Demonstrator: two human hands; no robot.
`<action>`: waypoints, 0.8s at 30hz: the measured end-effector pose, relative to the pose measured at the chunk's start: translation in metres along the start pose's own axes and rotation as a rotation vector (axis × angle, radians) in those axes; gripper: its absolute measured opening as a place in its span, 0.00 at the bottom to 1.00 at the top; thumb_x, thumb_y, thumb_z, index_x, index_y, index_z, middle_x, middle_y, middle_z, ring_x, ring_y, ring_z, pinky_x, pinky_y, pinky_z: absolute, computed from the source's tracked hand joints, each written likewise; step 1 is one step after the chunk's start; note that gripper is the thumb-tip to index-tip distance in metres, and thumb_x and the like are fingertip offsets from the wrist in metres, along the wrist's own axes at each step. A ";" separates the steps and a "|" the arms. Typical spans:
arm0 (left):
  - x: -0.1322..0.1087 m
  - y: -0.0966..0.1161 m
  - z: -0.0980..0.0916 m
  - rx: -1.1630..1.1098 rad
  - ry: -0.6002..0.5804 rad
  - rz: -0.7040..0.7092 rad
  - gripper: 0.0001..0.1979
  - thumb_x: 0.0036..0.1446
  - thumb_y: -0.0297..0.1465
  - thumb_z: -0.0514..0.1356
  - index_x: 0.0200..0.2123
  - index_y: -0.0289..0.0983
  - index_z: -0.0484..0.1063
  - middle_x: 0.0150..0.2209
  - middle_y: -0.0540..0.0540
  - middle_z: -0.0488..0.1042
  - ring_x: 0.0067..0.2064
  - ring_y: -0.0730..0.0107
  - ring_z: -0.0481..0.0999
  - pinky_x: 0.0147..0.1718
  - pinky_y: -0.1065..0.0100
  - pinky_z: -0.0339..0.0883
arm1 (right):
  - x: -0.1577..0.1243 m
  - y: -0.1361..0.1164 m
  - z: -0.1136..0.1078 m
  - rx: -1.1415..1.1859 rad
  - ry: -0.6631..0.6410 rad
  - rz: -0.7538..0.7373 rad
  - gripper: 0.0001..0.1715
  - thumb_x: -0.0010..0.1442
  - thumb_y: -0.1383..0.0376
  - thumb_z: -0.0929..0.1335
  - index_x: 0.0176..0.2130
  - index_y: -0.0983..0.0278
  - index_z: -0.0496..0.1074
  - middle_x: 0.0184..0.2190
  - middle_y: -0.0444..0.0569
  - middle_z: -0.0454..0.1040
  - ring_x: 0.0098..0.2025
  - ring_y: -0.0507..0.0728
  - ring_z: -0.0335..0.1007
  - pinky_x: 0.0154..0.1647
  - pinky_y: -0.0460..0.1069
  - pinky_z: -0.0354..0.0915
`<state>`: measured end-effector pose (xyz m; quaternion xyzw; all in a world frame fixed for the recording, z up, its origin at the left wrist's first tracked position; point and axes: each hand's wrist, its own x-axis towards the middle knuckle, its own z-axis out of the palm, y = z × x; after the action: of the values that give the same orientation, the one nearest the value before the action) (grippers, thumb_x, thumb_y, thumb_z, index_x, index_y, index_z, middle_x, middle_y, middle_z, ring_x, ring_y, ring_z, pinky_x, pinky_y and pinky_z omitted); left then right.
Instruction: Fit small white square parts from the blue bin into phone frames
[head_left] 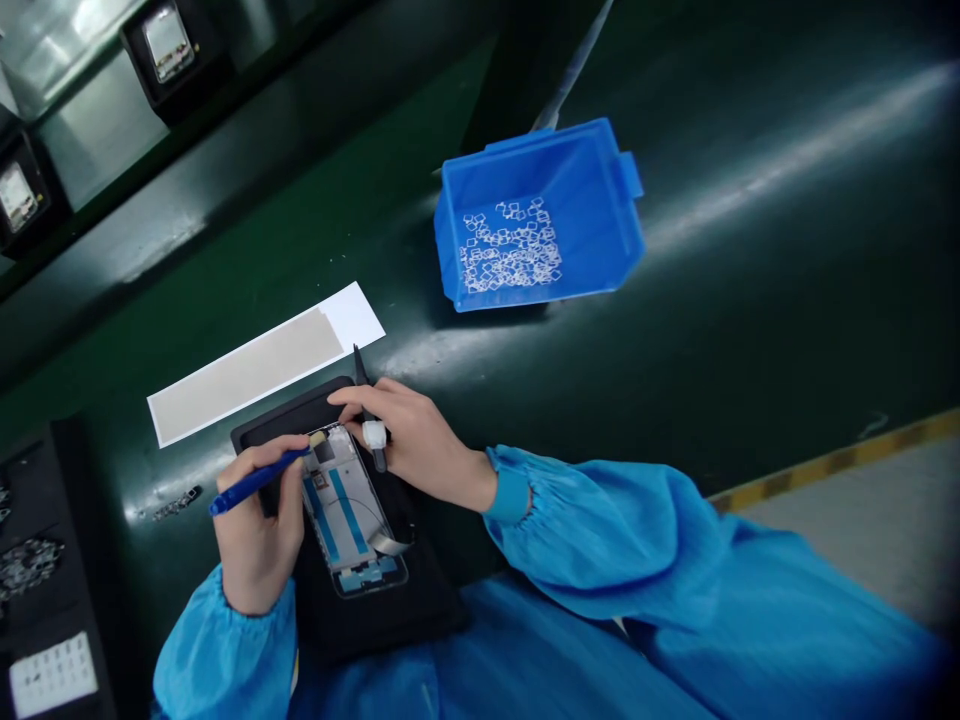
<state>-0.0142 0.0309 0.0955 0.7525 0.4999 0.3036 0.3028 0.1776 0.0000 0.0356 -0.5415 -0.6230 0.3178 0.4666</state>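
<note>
My left hand is closed around a blue pen-shaped tool, whose front end lies over the top left corner of an opened phone frame. The frame rests on a black padded holder and shows two blue strips and a loose flex cable at its lower right. Black tweezers are in my right hand, their tips pointing away from the phone. A white block or wrap sits on the tweezers' shaft. My right fingertips are at the frame's top edge; their exact contact is hidden.
Beyond my hands stands a blue bin with many small white square frames in it. A white and beige strip sheet lies above the holder. Small parts lie left of my left hand. Black trays with phone units stand at the upper left.
</note>
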 end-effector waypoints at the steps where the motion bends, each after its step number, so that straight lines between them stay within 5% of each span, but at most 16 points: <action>1: 0.000 0.001 0.000 -0.008 0.008 -0.010 0.12 0.56 0.25 0.64 0.41 0.41 0.66 0.40 0.46 0.80 0.44 0.59 0.79 0.45 0.57 0.71 | 0.000 0.000 0.000 -0.001 -0.004 0.005 0.27 0.60 0.79 0.67 0.55 0.60 0.67 0.39 0.47 0.77 0.38 0.59 0.68 0.38 0.52 0.67; 12: 0.005 0.014 0.004 -0.039 0.020 -0.015 0.12 0.52 0.26 0.67 0.37 0.40 0.68 0.37 0.48 0.81 0.42 0.60 0.81 0.43 0.59 0.73 | 0.000 0.000 -0.001 -0.029 -0.016 0.019 0.26 0.60 0.78 0.66 0.55 0.60 0.67 0.39 0.47 0.77 0.37 0.59 0.67 0.37 0.51 0.66; 15: 0.002 0.010 0.001 -0.195 0.123 -0.036 0.15 0.54 0.24 0.67 0.41 0.42 0.65 0.39 0.50 0.81 0.43 0.63 0.81 0.45 0.60 0.74 | 0.000 0.000 -0.001 -0.024 -0.009 0.013 0.27 0.59 0.79 0.66 0.55 0.61 0.67 0.39 0.47 0.77 0.37 0.59 0.67 0.36 0.51 0.66; 19: 0.003 -0.008 -0.010 -0.685 0.322 -0.315 0.14 0.56 0.30 0.67 0.43 0.43 0.67 0.36 0.56 0.80 0.38 0.74 0.81 0.40 0.72 0.76 | 0.001 0.000 0.000 -0.010 -0.006 -0.005 0.25 0.60 0.79 0.64 0.54 0.62 0.68 0.37 0.48 0.77 0.37 0.60 0.66 0.35 0.53 0.66; 24: -0.002 -0.030 -0.030 -1.039 0.351 -0.581 0.05 0.59 0.26 0.63 0.39 0.40 0.73 0.37 0.54 0.79 0.39 0.81 0.80 0.42 0.82 0.73 | 0.001 0.001 0.002 0.004 0.007 -0.005 0.23 0.62 0.75 0.62 0.54 0.60 0.68 0.36 0.48 0.77 0.37 0.61 0.69 0.35 0.54 0.69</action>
<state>-0.0549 0.0431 0.0912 0.2786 0.5137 0.5317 0.6130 0.1764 0.0013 0.0345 -0.5402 -0.6221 0.3157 0.4706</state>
